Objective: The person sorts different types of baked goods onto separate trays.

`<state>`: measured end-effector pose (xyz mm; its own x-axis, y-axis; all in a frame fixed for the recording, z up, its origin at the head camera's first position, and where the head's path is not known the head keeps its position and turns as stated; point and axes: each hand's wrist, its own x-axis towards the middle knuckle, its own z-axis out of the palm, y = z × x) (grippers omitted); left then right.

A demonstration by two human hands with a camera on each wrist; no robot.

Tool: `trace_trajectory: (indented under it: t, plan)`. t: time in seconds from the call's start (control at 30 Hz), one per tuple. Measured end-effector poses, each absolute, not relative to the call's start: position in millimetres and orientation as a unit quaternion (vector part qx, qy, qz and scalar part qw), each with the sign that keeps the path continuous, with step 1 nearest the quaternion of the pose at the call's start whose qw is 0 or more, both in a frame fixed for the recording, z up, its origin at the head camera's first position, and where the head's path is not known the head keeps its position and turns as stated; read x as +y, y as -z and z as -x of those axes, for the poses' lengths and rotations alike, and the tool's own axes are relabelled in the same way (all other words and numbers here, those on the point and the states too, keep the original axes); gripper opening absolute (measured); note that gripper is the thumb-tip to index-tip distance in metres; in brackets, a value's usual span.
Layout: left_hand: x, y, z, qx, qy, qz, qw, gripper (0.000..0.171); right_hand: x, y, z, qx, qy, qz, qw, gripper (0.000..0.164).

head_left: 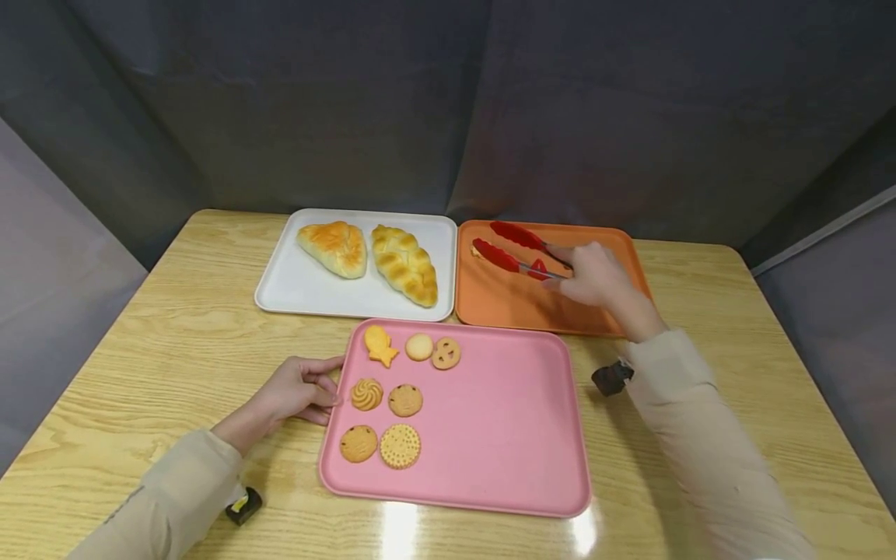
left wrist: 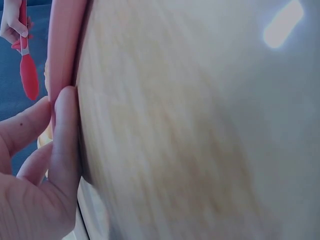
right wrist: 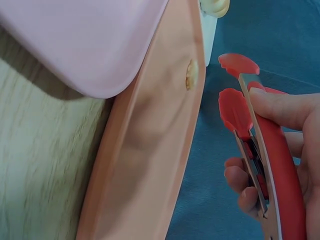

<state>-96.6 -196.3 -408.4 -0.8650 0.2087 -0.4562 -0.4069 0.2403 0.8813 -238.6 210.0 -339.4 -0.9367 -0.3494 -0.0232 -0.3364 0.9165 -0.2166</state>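
My right hand grips red-tipped tongs above the orange tray; the tongs' two ends are spread apart with nothing between them. One cookie lies in that tray, mostly hidden by the tongs in the head view. At the left side of the pink tray, my left hand pinches the rim between thumb and fingers. Several cookies sit on the pink tray's left half, among them a fish-shaped one, a swirled one and a round dotted one.
Behind the pink tray on the left, a white tray bears a triangular pastry and a braided bread. The white and orange trays stand side by side near the wooden table's back edge. A dark curtain hangs behind.
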Motion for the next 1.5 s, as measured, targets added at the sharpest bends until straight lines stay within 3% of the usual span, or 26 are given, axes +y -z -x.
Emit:
trace_trajectory:
  t: [0.53, 1.0, 1.5]
  plan:
    - [-197.0, 407.2, 96.8, 0.752, -0.607, 0.067, 0.248, 0.064, 215.3, 327.0, 202.9, 0.960, 0.142, 0.242, -0.019, 0.056]
    - [-197.0, 408.8, 96.9, 0.750, -0.609, 0.067, 0.250, 0.063, 216.2, 318.6, 164.7, 0.927, 0.166, 0.320, -0.107, 0.057]
    - [-196.7, 409.1, 96.6, 0.746, -0.614, 0.065, 0.249, 0.065, 197.1, 309.9, 123.3, 0.903, 0.142, 0.398, -0.078, 0.049]
